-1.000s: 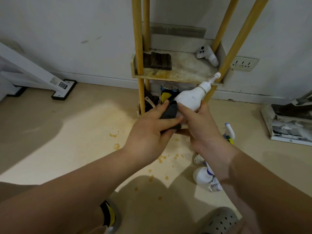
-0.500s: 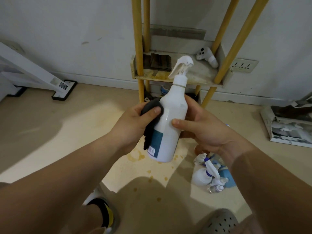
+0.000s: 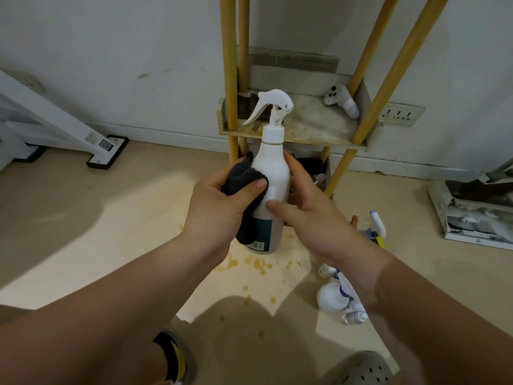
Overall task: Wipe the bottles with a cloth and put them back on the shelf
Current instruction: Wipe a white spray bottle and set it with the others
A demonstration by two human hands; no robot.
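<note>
Floor (image 3: 111,218), pale and spotted with yellowish stains below the work area; the person crouches or sits over it, and no worktop is involved. Shelf (image 3: 311,120), a stained tray carried on yellow poles against the wall, holds a small white controller (image 3: 342,105) at its right rear; most of its surface is free to receive bottles.

Spray bottle (image 3: 273,184), white with a dark label low on its body, is held upright in the air in front of the shelf and clear of the floor, its trigger head level with the tray. Right hand (image 3: 311,218) grips the bottle, thumb across the front and fingers wrapped behind. Left hand (image 3: 216,207) grips a dark cloth (image 3: 244,179) and presses it with the thumb against the bottle's left side, just below the shoulder.

Remaining bottles (image 3: 333,298), several small white ones, lie or stand on the floor near the right forearm, apparently awaiting their turn.

Step in hand, as judged: wiping this bottle, with the cloth on the upper body. The next move probably calls for drawing the cloth down or around the body while the right hand turns the bottle, then lifting it forward onto the tray, keeping the tall trigger head clear of the poles.
</note>
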